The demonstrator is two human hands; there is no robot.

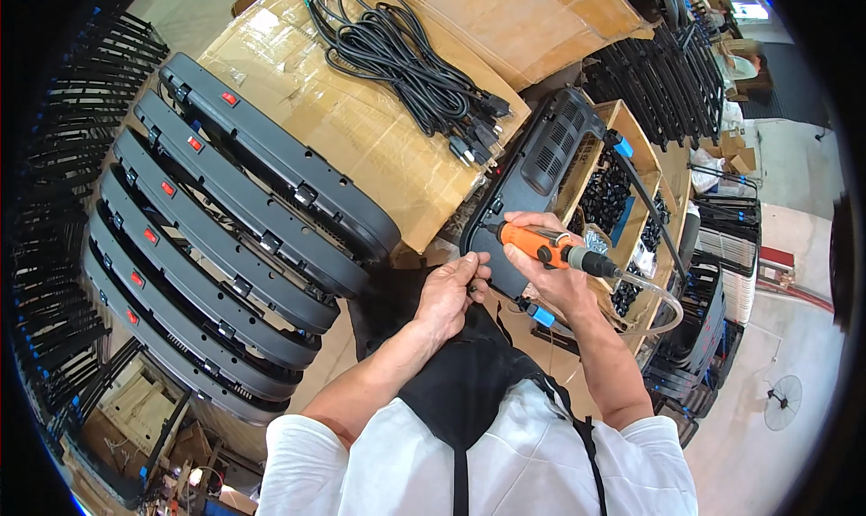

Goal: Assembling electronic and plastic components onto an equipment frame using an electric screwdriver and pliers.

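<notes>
The right hand [561,283] wraps a cylindrical orange-and-black power screwdriver [538,244] above a rounded, vented black plastic housing [516,184]; nearby, the left hand [446,294] has fingertips pressed together, contents unclear.

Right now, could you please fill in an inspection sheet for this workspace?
Surface: taped cardboard, creased.
Job's things: orange driver at a black housing; contact unclear.
Clutter: small black parts in a wooden box.
Hands: right hand grips the driver; left hand has fingers drawn together, contents unclear.
Cables: black cables bunched on the cardboard; clear hose behind the driver.
Surroundings: switch-fitted housings left; fan far right.
</notes>
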